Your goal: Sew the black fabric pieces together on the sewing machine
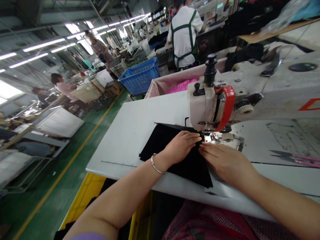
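Note:
A black cloth, folded or layered, lies flat on the white sewing table, and its far corner runs under the presser foot of an industrial sewing machine. My left hand, with a silver bangle on the wrist, rests flat on the cloth. My right hand lies flat beside it, on the cloth's right edge, with its fingertips close to the presser foot. Neither hand visibly grips. The needle is hidden behind the machine head and a red guard.
Pink-handled scissors lie on the table's right side. A yellow bin stands below the table's near left edge. Behind the machine are a pink-lined bin holding pink fabric and a blue crate. A co-worker in a green-strapped apron stands beyond.

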